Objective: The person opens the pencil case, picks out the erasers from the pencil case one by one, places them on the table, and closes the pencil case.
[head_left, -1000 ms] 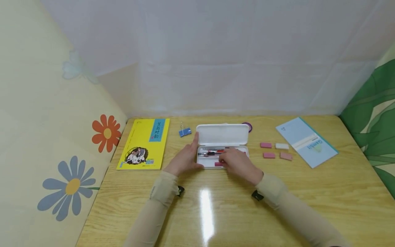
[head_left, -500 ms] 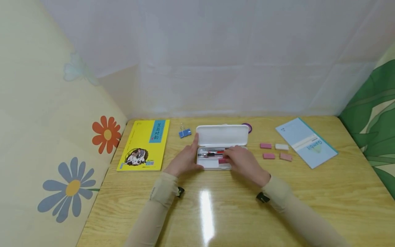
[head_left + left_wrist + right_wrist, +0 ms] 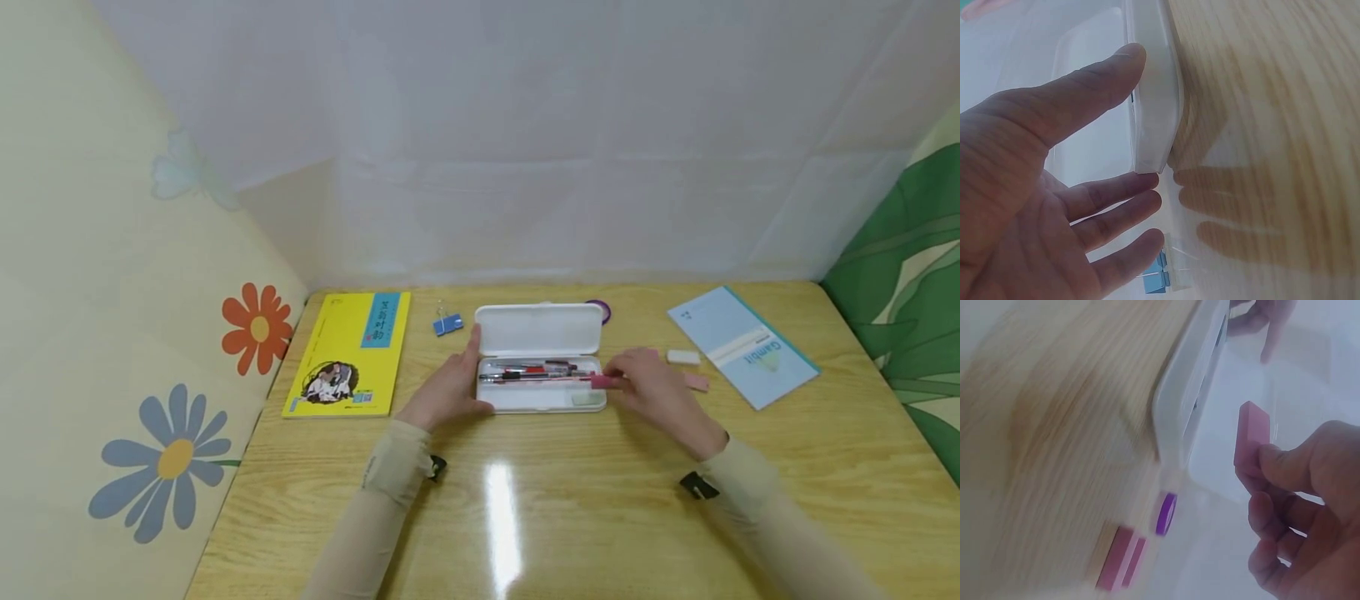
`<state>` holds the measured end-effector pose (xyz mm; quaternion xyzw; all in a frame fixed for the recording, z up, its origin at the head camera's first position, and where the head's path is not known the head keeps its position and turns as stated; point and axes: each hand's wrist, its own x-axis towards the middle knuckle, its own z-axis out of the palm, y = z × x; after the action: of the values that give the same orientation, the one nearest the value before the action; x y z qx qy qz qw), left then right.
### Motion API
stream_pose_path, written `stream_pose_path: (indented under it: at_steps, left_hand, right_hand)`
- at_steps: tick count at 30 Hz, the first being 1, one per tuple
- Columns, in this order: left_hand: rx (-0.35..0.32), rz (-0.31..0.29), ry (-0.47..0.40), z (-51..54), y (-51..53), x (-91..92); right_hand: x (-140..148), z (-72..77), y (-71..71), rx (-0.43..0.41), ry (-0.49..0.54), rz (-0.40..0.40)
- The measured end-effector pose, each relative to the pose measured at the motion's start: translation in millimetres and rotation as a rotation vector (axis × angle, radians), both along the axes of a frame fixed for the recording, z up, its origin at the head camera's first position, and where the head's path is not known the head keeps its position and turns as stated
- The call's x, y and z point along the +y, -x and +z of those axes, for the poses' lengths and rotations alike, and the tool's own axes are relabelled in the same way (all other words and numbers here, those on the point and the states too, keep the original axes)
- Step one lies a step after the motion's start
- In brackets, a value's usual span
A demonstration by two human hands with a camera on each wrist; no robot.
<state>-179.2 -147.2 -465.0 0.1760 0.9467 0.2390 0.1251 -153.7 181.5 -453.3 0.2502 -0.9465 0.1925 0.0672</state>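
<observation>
The white pencil case (image 3: 538, 332) lies with its lid raised; several pens (image 3: 525, 377) and a pale eraser (image 3: 587, 399) are inside. At its left end rests the left hand (image 3: 447, 390), thumb at the near corner and fingers along the side; in the left wrist view this hand (image 3: 1041, 169) has its fingers extended against the case's end. Over the case's right edge, the right hand (image 3: 656, 392) pinches a pink eraser (image 3: 602, 382). The right wrist view shows the eraser (image 3: 1252, 434) between the thumb and index finger of the right hand (image 3: 1316, 506), above the case.
A yellow book (image 3: 348, 354) and a blue binder clip (image 3: 448, 325) lie left of the case. A purple ring (image 3: 605, 312) sits behind it. To the right are a white eraser (image 3: 683, 357), a pink one (image 3: 697, 382) and a light-blue notebook (image 3: 742, 346).
The right hand has moved right with the pink eraser, from inside the case to its right edge, uncovering the pens and the pale eraser. The left hand has stayed in place.
</observation>
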Motion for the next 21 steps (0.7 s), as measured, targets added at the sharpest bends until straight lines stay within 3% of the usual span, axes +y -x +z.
stream_pose_path:
  at_steps: [8, 21]
  left_hand:
    - [-0.011, 0.005, 0.001, 0.6, -0.4, -0.2]
    - [-0.013, 0.005, -0.010, 1.3, -1.1, 1.3]
  right_hand:
    - [31, -0.6, -7.3, -0.079, -0.103, -0.149]
    - [57, -12.7, -12.8, -0.188, -0.153, -0.199]
